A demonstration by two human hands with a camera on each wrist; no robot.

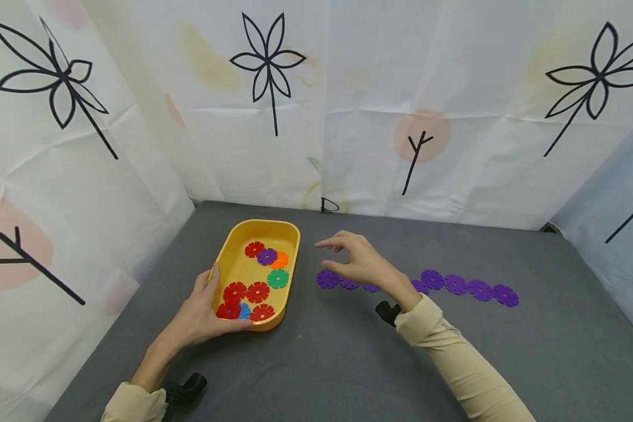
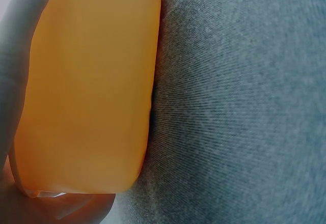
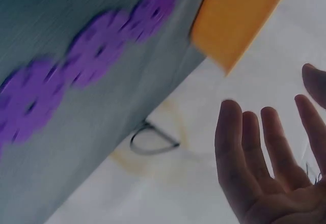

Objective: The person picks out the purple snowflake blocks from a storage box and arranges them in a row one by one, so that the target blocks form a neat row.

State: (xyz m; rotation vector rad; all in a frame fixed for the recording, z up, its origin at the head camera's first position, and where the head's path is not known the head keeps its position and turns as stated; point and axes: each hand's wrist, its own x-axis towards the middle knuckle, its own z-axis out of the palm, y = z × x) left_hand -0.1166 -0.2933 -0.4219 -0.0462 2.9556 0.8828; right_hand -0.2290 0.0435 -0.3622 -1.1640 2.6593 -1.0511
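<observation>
My left hand (image 1: 203,313) grips a yellow plastic tray (image 1: 274,230), the thumb along its near rim and the fingers on its left side. Filling the left wrist view is the tray's outer wall (image 2: 97,81). Inside lie several flower-shaped interlocking discs: red ones (image 1: 258,292), a green one (image 1: 278,279), a purple one (image 1: 266,257), an orange one (image 1: 281,261) and a blue one (image 1: 244,310) partly covered. My right hand (image 1: 361,258), holding nothing, hovers right of the tray with fingers spread from the thumb. Beneath it runs a row of purple discs (image 1: 456,285), its middle hidden by the hand.
A dark grey cloth (image 1: 327,369) covers the table. White fabric (image 1: 348,152) printed with flowers and twigs hangs behind and at both sides. Black wrist-worn devices (image 1: 186,390) show at both cuffs.
</observation>
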